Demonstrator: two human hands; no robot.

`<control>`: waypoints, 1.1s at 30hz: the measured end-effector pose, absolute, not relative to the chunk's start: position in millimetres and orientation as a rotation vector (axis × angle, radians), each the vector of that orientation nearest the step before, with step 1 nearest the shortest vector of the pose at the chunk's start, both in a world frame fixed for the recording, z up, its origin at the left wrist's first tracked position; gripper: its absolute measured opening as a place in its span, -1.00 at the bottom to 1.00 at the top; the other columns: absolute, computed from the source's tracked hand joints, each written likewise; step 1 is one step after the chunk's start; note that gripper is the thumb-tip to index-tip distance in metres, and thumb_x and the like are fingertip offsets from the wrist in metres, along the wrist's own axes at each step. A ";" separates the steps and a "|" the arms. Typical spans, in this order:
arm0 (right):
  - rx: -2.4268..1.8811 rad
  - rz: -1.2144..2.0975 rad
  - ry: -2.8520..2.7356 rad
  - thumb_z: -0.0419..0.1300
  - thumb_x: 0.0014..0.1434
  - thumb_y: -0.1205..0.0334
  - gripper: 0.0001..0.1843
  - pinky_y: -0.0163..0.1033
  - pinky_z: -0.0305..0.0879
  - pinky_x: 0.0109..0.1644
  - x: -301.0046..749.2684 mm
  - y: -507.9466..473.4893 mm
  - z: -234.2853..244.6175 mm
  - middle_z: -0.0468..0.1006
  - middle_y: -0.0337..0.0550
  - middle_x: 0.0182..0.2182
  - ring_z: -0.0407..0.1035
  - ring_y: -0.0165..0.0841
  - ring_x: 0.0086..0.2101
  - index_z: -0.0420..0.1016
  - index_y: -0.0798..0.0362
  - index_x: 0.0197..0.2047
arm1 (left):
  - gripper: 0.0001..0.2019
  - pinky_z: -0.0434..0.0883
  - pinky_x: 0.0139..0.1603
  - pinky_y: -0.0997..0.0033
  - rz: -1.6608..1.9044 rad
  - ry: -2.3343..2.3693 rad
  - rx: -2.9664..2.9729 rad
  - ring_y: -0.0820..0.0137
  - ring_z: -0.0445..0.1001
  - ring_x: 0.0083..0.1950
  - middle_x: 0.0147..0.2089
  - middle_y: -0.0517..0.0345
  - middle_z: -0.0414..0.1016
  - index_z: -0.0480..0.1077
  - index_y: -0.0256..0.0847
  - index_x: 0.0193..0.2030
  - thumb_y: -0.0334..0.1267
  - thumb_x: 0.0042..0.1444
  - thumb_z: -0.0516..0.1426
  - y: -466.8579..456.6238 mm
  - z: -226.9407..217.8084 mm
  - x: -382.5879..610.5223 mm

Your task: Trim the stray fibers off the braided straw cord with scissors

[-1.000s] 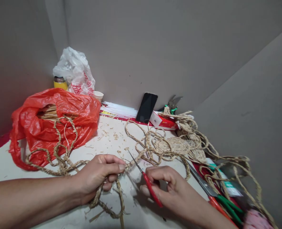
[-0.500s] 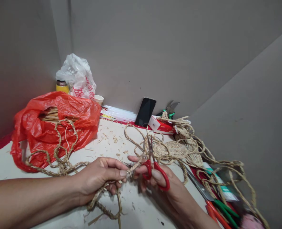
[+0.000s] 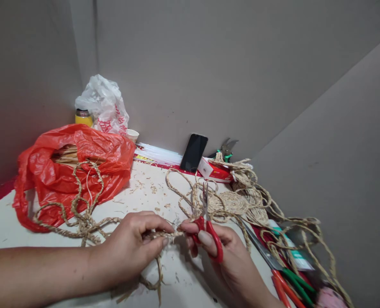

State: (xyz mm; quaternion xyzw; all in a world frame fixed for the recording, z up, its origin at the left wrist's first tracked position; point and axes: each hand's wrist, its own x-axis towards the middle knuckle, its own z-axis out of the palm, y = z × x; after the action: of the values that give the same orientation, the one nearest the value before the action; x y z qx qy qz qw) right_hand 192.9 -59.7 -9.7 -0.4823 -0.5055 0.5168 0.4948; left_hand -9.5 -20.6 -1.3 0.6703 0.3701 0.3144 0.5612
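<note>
Working over the counter (image 3: 148, 188), in front of the phone (image 3: 194, 152). Pinching the braided rope (image 3: 159, 234) in the left hand (image 3: 138, 241), with a narrow grip on it, nearer than the phone and slightly to its left. Holding the red-handled scissors (image 3: 216, 244) in the right hand (image 3: 233, 252), with the grip closing around the handles, and pointing the blades towards the phone. Bringing the right fingertips up to the same rope; not managing to tell if pinching it. Noting a red plastic bag (image 3: 113, 154) with straw (image 3: 64, 155) left of the phone, a red-and-white box (image 3: 220, 172) just right, and flat woven coils (image 3: 230, 203) in front and to the right.
</note>
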 end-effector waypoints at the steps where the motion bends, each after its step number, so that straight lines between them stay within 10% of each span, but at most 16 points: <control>1: -1.192 1.209 -1.248 0.30 0.04 -0.06 -0.66 -0.24 0.22 -0.36 192.9 -60.8 -9.1 0.47 -0.14 -0.49 0.29 -0.37 -0.46 0.66 0.04 -0.28 | -0.84 0.31 -0.16 0.44 0.756 0.866 1.693 0.38 0.45 -0.22 -0.29 0.03 0.55 0.56 -0.21 -0.25 -0.27 0.08 0.16 -21.5 -1.3 -10.7; 15: -1.178 1.391 -1.015 0.27 0.04 -0.14 -0.54 -0.28 0.18 -0.43 195.1 -49.0 -13.2 0.51 -0.11 -0.49 0.28 -0.40 -0.52 0.61 0.08 -0.18 | -0.78 0.04 -0.71 0.63 0.475 0.664 0.817 0.65 0.18 -0.73 -0.53 0.20 0.48 0.34 -0.26 -0.29 -0.17 0.01 0.22 -12.7 -10.0 -6.8; 23: -1.514 0.707 -1.965 0.17 0.10 0.12 -0.68 -0.30 0.06 -0.45 210.0 -59.5 15.6 0.32 -0.24 -0.63 0.18 -0.41 -0.54 0.32 0.06 -0.62 | -0.76 0.05 -0.72 0.64 0.584 0.706 0.766 0.65 0.18 -0.73 -0.53 0.21 0.47 0.37 -0.30 -0.24 -0.20 0.00 0.23 -9.4 -17.0 -5.5; 33: -1.868 0.098 -2.407 0.17 -0.03 0.16 -0.82 -0.27 -0.02 -0.42 197.9 -68.5 20.4 0.46 -0.17 -0.55 0.25 -0.36 -0.52 0.35 0.02 -0.58 | -0.68 0.09 -0.72 0.64 0.616 0.767 0.764 0.64 0.18 -0.72 -0.53 0.21 0.48 0.37 -0.30 -0.19 -0.18 -0.06 0.26 -7.3 -18.1 -4.7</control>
State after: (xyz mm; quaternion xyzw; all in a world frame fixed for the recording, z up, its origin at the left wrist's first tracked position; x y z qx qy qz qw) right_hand 197.9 -68.5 20.4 -0.6122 -0.7887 0.0322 0.0467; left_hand -4.7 -7.3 -18.1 0.3576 0.3590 0.2887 0.8123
